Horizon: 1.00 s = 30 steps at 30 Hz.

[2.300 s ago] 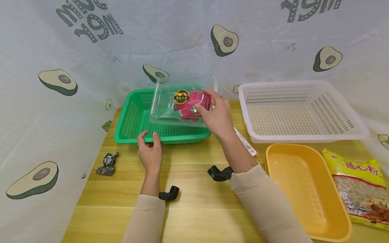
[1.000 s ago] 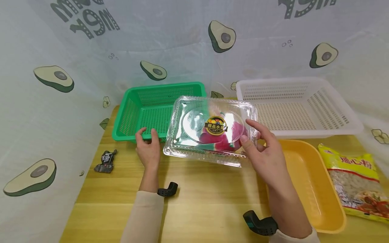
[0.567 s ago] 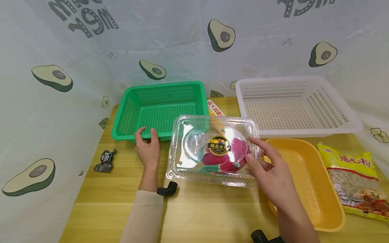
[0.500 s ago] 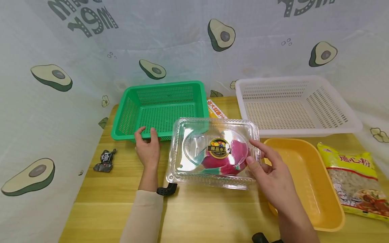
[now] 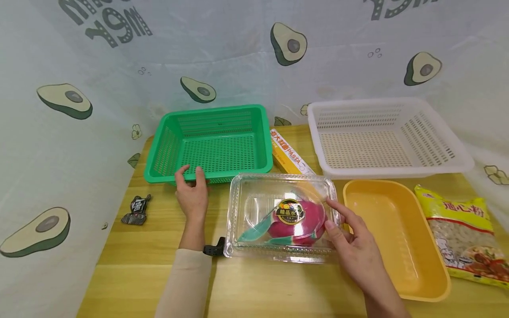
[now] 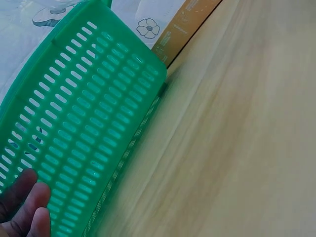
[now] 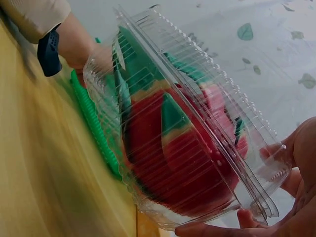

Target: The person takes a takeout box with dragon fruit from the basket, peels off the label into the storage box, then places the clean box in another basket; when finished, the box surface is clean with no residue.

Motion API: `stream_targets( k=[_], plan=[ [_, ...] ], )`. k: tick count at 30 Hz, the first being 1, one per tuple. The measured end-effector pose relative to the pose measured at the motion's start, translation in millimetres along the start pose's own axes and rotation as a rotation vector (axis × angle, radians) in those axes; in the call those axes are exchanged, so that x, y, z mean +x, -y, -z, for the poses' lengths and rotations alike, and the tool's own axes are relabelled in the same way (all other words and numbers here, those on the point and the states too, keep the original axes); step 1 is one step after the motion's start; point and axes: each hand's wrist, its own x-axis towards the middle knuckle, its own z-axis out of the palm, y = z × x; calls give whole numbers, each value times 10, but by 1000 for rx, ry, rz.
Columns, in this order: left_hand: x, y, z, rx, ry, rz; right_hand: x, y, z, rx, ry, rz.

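Note:
My right hand grips the right edge of a clear plastic clamshell box with a round gold-and-black label. Inside lies a pink-red dragon fruit with green-tipped scales. In the head view the box hangs over the front of the table; the right wrist view shows its lid down and my fingers on its end. Further left, my left hand holds the front rim of a green plastic basket. The left wrist view shows fingertips against the basket's slotted outer wall.
Between the baskets lies a pasta box, partly behind the clamshell. A white basket stands back right, with a yellow tub before it and a yellow macaroni bag beyond. A small black packet lies left on the wooden table.
My right hand has carried the clamshell box from above the green basket rightward and towards me, uncovering the pasta box. My left hand stays at the basket rim.

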Motion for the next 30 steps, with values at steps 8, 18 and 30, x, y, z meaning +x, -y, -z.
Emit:
stream_targets(
  k=[8, 18, 30],
  plan=[
    [4, -10, 25, 34, 10, -28, -4, -116, -55, -62, 22, -23],
    [9, 21, 14, 50, 9, -36, 27, -191, -116, -119, 51, -83],
    [10, 23, 14, 49, 6, -41, 60, -236, -155, -161, 79, -113]
  ],
)
